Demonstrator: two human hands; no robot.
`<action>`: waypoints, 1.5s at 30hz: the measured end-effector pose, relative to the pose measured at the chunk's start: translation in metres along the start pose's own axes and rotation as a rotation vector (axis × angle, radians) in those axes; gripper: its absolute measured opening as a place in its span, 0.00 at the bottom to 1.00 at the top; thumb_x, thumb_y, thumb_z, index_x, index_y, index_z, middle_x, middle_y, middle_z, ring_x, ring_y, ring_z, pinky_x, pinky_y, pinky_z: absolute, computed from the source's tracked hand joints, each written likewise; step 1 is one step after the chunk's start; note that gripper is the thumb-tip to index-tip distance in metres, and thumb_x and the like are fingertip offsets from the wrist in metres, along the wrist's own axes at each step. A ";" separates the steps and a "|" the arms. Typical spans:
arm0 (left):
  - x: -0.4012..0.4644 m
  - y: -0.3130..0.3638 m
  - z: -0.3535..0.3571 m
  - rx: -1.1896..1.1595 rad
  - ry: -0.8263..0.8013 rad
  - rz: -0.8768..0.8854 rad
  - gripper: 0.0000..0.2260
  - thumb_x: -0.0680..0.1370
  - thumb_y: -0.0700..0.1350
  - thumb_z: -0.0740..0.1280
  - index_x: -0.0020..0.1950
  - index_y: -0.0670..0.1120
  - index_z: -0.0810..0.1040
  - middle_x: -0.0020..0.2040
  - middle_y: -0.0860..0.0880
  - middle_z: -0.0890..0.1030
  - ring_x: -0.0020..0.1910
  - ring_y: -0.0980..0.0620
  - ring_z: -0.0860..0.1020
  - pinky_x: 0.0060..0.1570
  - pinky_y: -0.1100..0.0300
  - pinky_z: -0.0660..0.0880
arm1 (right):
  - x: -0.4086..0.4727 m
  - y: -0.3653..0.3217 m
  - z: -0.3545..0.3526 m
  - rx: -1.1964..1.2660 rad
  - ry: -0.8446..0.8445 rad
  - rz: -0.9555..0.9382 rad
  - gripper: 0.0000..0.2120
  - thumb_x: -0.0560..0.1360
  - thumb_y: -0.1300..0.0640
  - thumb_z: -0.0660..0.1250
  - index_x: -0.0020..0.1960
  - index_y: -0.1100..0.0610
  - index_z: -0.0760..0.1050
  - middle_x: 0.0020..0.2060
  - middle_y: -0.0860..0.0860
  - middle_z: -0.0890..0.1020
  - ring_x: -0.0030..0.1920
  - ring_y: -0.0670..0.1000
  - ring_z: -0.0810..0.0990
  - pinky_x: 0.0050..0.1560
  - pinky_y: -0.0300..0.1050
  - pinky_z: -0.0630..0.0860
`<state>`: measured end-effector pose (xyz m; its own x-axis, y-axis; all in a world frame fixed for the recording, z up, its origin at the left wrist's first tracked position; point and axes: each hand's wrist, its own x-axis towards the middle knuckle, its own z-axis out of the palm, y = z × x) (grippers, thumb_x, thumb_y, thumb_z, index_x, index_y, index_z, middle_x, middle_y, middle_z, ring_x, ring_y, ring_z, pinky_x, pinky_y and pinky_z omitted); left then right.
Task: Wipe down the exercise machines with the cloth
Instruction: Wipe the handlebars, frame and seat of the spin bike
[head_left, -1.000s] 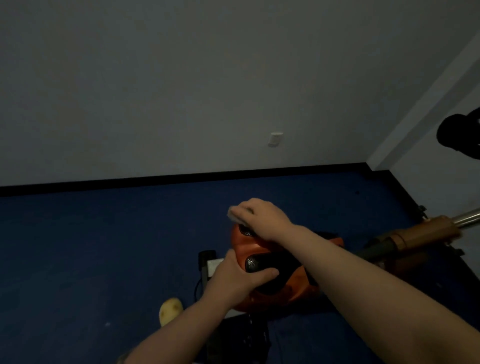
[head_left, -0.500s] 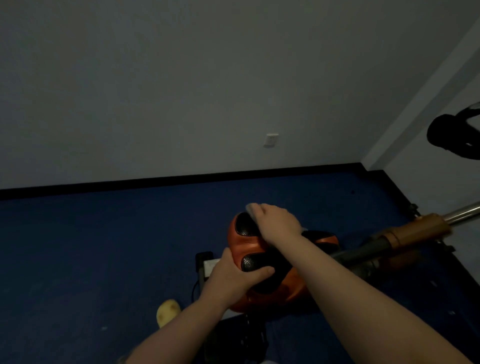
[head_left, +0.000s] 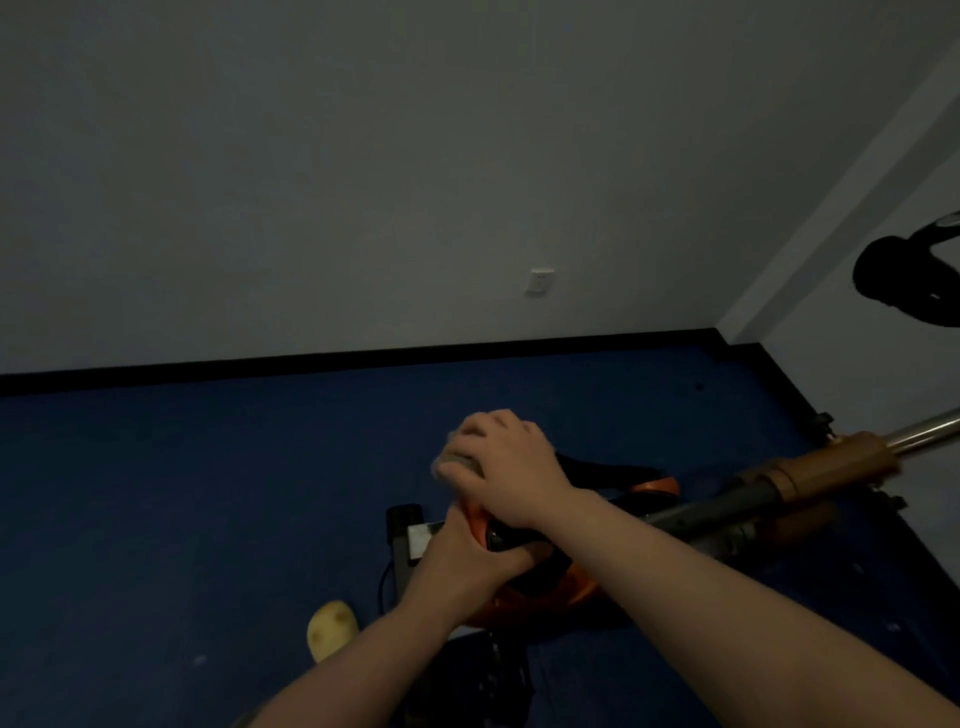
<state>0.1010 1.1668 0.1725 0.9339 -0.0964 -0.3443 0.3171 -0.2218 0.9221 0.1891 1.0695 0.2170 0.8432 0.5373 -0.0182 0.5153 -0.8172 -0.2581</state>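
Note:
An orange and black padded seat (head_left: 550, 587) of an exercise machine sits low in the middle. My left hand (head_left: 467, 561) grips its near left edge, fingers curled over the black pad. My right hand (head_left: 506, 462) holds a small pale cloth (head_left: 454, 460) bunched under the fingers, at the seat's far left end. Most of the cloth is hidden under the hand. A brown and grey post (head_left: 810, 473) with a chrome tube runs from the seat toward the right edge.
Blue carpet (head_left: 208, 493) covers the floor up to a black skirting and grey wall with a white socket (head_left: 540, 281). A black handlebar grip (head_left: 904, 280) hangs at right. The machine's base foot (head_left: 408, 540) and my yellow slipper (head_left: 332, 626) lie below left.
My right hand with the cloth has swept left and back across the seat's far end. My left hand has kept its grip on the seat.

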 end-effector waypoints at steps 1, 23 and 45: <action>0.001 -0.001 -0.001 0.006 0.008 -0.024 0.38 0.58 0.63 0.79 0.63 0.59 0.65 0.56 0.60 0.79 0.52 0.64 0.78 0.54 0.58 0.78 | 0.000 0.008 -0.001 0.047 -0.044 -0.025 0.18 0.78 0.37 0.55 0.61 0.43 0.75 0.62 0.44 0.73 0.63 0.49 0.68 0.60 0.51 0.67; -0.006 0.005 -0.004 0.066 0.013 -0.065 0.42 0.57 0.67 0.77 0.65 0.61 0.60 0.61 0.59 0.75 0.57 0.62 0.76 0.58 0.57 0.76 | 0.015 0.015 -0.015 0.214 -0.210 -0.096 0.18 0.78 0.37 0.56 0.52 0.46 0.79 0.53 0.44 0.77 0.56 0.49 0.73 0.55 0.50 0.70; 0.010 0.003 -0.041 0.527 0.217 0.481 0.27 0.79 0.64 0.46 0.72 0.53 0.68 0.72 0.58 0.66 0.72 0.59 0.62 0.72 0.51 0.61 | -0.065 0.076 -0.006 0.085 0.116 0.424 0.25 0.79 0.38 0.45 0.57 0.45 0.77 0.51 0.46 0.80 0.53 0.50 0.77 0.53 0.48 0.69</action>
<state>0.1186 1.2048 0.1793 0.9785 -0.1185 0.1689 -0.2052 -0.6446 0.7364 0.1745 0.9713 0.2048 0.9914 0.1272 -0.0322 0.1096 -0.9377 -0.3297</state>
